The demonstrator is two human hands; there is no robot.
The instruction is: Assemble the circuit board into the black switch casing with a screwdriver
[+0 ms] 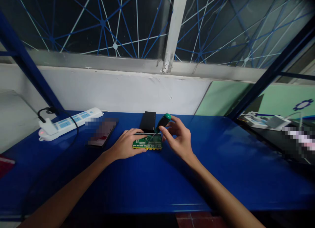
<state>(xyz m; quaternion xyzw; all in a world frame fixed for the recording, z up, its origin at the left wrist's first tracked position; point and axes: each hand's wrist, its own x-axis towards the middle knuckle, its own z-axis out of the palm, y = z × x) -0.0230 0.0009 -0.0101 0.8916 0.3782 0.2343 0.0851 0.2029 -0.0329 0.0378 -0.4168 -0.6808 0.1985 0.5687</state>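
Observation:
A green circuit board (154, 144) with a row of yellow-edged ports along its near side lies in front of me. My left hand (128, 143) grips its left end, fingers over the far edge and thumb at the near edge. Between the fingers of my right hand (179, 136) is a screwdriver (162, 123) with a black and green handle. It is tilted, its thin shaft slanting down to the left over the board. Whether the tip touches a screw is too small to tell. Just behind the board sits a black box-shaped cover (148, 121).
On the left, a white power strip (73, 122) has a plug and black cable (78, 131) in it. Beside it lies a phone (103, 132). White adapters and cables (275, 122) sit at the right on a dark surface. Blue frame posts (258, 80) flank the blue table (147, 185).

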